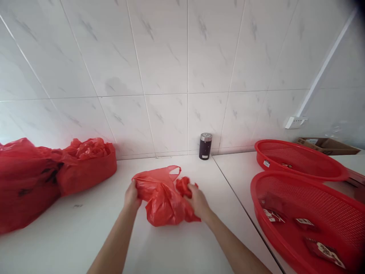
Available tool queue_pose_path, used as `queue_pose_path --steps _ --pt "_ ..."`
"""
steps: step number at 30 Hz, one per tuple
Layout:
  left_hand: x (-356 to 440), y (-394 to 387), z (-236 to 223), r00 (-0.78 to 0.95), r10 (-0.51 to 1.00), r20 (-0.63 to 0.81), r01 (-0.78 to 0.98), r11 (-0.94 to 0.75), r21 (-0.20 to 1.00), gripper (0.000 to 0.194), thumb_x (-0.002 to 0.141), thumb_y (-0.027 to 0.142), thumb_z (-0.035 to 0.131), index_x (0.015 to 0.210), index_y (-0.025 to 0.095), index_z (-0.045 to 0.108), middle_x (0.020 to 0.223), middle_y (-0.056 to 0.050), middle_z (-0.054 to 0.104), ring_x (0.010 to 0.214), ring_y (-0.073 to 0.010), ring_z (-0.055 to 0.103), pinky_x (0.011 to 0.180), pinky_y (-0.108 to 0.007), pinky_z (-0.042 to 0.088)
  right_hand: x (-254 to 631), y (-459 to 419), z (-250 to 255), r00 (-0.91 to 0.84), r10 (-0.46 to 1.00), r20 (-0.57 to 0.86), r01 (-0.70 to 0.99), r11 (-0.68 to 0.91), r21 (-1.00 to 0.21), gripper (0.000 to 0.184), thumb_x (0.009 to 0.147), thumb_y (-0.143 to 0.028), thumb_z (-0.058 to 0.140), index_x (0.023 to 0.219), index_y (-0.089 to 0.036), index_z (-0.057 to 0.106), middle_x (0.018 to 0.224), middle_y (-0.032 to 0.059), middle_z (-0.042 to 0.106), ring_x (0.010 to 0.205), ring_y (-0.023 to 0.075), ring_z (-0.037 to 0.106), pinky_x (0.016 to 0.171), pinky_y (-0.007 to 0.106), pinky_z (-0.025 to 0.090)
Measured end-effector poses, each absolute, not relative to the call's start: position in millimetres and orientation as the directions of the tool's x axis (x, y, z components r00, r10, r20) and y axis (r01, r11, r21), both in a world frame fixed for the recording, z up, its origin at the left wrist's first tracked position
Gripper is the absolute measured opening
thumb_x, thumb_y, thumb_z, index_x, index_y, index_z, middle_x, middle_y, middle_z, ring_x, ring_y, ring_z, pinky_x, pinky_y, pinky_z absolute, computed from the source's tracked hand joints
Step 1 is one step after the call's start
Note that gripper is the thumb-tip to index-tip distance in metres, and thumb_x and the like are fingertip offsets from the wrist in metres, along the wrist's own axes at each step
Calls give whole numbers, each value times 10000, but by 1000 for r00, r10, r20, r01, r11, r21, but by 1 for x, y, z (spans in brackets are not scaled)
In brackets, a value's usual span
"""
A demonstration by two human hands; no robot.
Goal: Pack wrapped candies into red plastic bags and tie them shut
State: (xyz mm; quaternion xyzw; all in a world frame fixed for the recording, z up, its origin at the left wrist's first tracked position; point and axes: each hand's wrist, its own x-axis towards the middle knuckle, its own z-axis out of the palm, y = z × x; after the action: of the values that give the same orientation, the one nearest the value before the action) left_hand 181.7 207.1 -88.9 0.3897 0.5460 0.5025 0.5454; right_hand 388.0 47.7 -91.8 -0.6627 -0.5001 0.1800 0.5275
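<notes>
A red plastic bag (164, 205) with a loop handle lies bunched on the white table in front of me, its lower part bulging; whatever is inside cannot be made out. My left hand (132, 196) is closed on the bag's left edge. On the other side, my right hand (197, 200) grips a crumpled part of the same red plastic near the handle. Some of the fingers are hidden behind the plastic.
Large filled red bags (28, 186) stand at the left. A dark lidded tumbler (205, 147) is by the tiled wall. Two red plastic baskets (258, 198) sit at the right, the nearer holding several small packets (325, 251). Behind them is a cardboard box (339, 147). A seam crosses the table.
</notes>
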Motion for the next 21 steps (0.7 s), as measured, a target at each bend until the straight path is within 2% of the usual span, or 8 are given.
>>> queue_pose_path --steps 5,8,11,13,14,17,19,21 --pt "147 218 -72 12 991 -130 42 129 991 299 892 326 595 1140 158 597 1053 -68 653 835 -177 648 722 -366 559 439 51 -88 661 699 274 445 -70 -893 197 821 -413 489 893 -232 518 816 36 603 778 239 572 701 357 449" --pt "130 226 -56 -150 989 -14 204 45 978 454 880 338 604 1294 186 499 1223 -102 591 1007 -243 618 846 -456 525 438 48 -97 692 650 315 454 -53 -889 368 822 -508 510 1054 -221 501 1061 101 584 1000 277 543 827 396 450" --pt "106 241 -39 -461 859 224 412 -17 911 700 878 417 566 1461 230 225 1518 -143 257 1342 -359 316 1059 -580 299 431 46 -115 689 609 393 511 -24 -859 477 832 -536 516 1182 -214 479 1240 143 512 1163 301 466 931 426 417" --pt "86 254 -31 -535 773 341 540 3 842 876 817 476 625 1488 254 106 1571 -159 41 1404 -411 112 1100 -603 149 429 47 -127 676 598 430 547 -18 -837 482 848 -537 500 1203 -212 484 1264 147 503 1185 306 461 956 438 410" --pt "76 261 -29 -530 762 372 592 18 806 954 773 500 667 1491 259 87 1572 -178 -13 1403 -439 68 1092 -616 119 430 48 -133 666 606 436 559 -16 -829 474 853 -538 495 1199 -214 491 1259 142 509 1180 305 469 957 440 414" --pt "53 280 -26 -451 802 392 710 56 702 1064 655 534 754 1483 237 156 1565 -232 -68 1374 -536 13 1029 -694 105 433 52 -142 628 640 442 581 -8 -814 438 857 -537 495 1176 -237 515 1230 114 538 1147 295 504 931 426 443" --pt "44 290 -28 -403 830 387 762 70 644 978 668 556 731 1449 198 263 1566 -234 -66 1361 -566 -8 999 -714 145 436 54 -145 616 649 446 589 -5 -808 415 860 -535 493 1158 -247 522 1206 99 555 1126 286 522 912 411 460" --pt "41 297 -32 -374 853 363 789 88 607 847 731 587 654 1392 142 367 1549 -248 58 1340 -578 96 972 -682 252 437 55 -146 618 650 442 591 -13 -806 410 861 -537 492 1153 -251 521 1189 90 564 1117 282 530 905 405 468"
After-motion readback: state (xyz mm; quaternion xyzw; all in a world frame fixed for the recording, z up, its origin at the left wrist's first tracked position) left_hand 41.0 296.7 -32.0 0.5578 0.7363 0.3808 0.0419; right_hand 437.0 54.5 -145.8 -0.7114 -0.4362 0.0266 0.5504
